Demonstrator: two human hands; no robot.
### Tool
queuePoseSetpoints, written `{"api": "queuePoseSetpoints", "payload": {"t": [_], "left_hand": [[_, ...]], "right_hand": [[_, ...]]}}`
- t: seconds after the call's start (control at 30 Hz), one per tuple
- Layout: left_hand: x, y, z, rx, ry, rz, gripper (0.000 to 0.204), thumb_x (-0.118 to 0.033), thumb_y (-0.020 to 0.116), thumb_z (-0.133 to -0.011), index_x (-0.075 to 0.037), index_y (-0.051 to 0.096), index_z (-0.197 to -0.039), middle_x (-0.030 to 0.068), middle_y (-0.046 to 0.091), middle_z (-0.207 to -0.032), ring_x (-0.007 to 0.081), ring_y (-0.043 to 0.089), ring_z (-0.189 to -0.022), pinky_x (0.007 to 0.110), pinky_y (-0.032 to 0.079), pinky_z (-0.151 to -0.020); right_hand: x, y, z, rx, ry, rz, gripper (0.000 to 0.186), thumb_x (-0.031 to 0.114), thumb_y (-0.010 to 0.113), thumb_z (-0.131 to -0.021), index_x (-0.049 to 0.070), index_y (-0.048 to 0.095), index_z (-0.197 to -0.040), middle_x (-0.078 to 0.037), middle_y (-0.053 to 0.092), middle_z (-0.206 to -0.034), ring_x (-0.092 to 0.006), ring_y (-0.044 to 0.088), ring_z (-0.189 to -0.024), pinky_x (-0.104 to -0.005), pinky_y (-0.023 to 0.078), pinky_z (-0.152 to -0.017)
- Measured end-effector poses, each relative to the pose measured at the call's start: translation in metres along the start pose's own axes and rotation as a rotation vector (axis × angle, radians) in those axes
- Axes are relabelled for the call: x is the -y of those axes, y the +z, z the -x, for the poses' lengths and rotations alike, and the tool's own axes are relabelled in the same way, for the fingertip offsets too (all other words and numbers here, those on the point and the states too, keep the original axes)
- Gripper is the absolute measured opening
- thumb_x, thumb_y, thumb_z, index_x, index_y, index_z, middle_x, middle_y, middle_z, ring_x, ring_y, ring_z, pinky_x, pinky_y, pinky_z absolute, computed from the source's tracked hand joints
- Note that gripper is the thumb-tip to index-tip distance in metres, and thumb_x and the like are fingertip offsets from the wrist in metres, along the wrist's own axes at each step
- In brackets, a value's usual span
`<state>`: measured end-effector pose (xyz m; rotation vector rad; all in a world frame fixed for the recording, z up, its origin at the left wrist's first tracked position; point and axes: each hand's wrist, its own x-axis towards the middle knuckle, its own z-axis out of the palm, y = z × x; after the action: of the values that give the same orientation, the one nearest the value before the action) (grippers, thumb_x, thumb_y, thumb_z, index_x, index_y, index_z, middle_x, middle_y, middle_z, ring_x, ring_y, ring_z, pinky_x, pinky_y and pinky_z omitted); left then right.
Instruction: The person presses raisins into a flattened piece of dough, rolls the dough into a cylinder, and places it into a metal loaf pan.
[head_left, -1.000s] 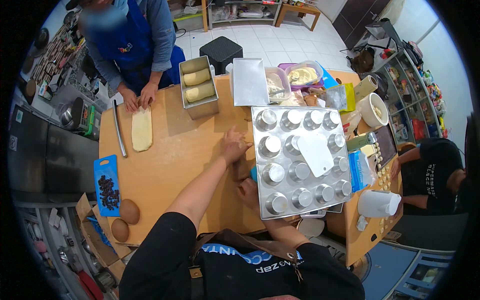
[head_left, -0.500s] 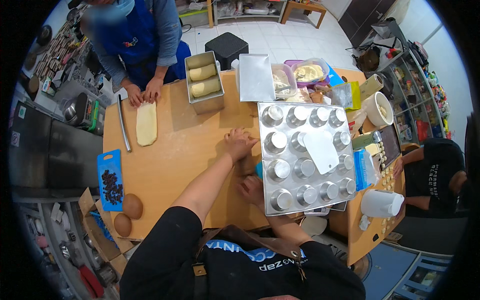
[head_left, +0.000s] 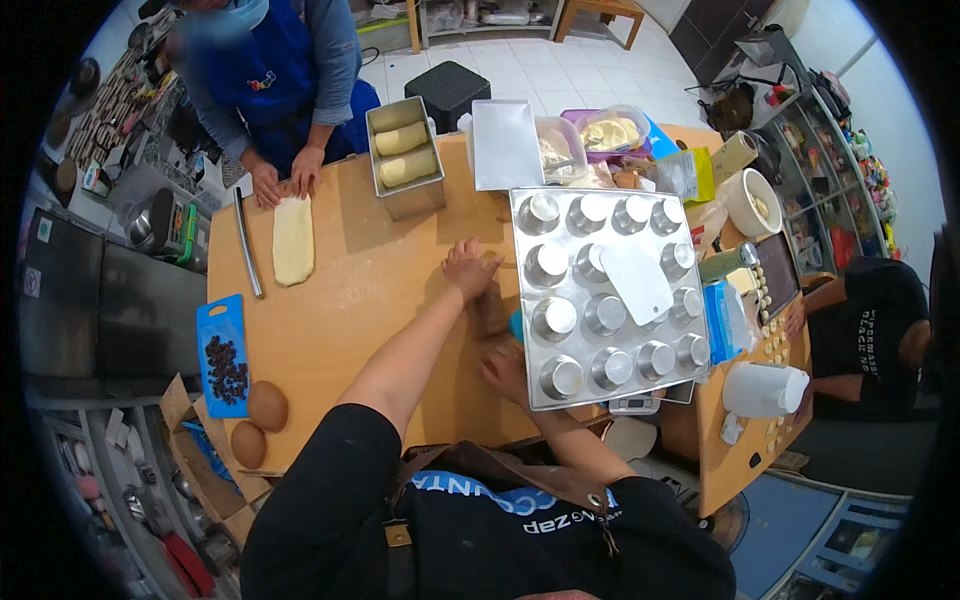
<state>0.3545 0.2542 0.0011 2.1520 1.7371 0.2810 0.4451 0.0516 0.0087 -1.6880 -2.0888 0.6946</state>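
My left hand is palm down on the wooden table, its fingers apart and pointing right toward a metal tray. My right hand is nearer to me, beside the tray's left edge, with fingers loosely spread. Between the hands a teal thing shows at the tray's edge; the rest of it is hidden. The silver tray holds rows of small metal cups, and a white plastic scraper lies across several of them. Neither hand appears to grip anything.
Across the table a co-worker's hands touch a flat dough strip beside a metal rod. Loaf tins, a blue board with dark bits, brown round objects and a white jug stand around. Another person is at right.
The whole view has shifted slightly, so the table's things sit a little higher. My right hand has turned slightly and moved a little right. My left hand stays about where it was.
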Motion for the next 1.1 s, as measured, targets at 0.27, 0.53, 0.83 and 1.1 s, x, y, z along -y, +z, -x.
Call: {"api": "queuePoseSetpoints", "payload": {"t": [0.27,0.53,0.83,1.1], "left_hand": [[-0.016,-0.039,0.000,0.556,-0.021,0.108,0.081,-0.067,0.042,-0.086,-0.013,0.028,-0.145,0.0158,0.038,-0.143,0.0317,0.032,-0.135,0.054,0.021,-0.108],[0.078,-0.043,0.076,-0.041,0.127,0.381,0.077,-0.053,0.055,-0.086,-0.012,0.028,-0.145,0.0136,0.029,-0.148,0.0313,0.025,-0.138,0.050,0.021,-0.109],[0.269,-0.124,0.259,-0.182,0.103,-0.142,0.084,-0.035,0.068,-0.079,-0.011,0.025,-0.147,0.0144,0.020,-0.152,0.0349,0.015,-0.140,0.048,0.014,-0.112],[0.357,-0.174,0.316,0.224,-0.039,-0.409,0.068,-0.052,0.055,-0.085,-0.009,0.045,-0.136,0.0169,0.040,-0.142,0.0352,0.031,-0.135,0.051,0.022,-0.110]], "right_hand": [[0.001,0.003,-0.010,-0.268,-0.017,0.093,0.031,0.019,0.063,-0.080,0.002,0.057,-0.105,-0.019,0.057,-0.095,-0.0378,0.055,-0.095,-0.0446,0.044,-0.084],[0.027,0.000,0.061,-0.108,0.148,-0.184,0.019,0.019,0.062,-0.082,0.002,0.061,-0.092,-0.017,0.058,-0.091,-0.0345,0.057,-0.091,-0.0439,0.045,-0.079],[0.090,0.063,0.139,-0.273,0.152,0.125,0.048,0.022,0.064,-0.075,0.006,0.054,-0.120,-0.019,0.048,-0.125,-0.0373,0.046,-0.117,-0.0479,0.038,-0.098],[0.134,0.085,0.119,-0.133,0.352,0.312,0.058,0.027,0.065,-0.076,0.004,0.048,-0.127,-0.024,0.045,-0.129,-0.0383,0.044,-0.121,-0.0462,0.038,-0.101]]}}
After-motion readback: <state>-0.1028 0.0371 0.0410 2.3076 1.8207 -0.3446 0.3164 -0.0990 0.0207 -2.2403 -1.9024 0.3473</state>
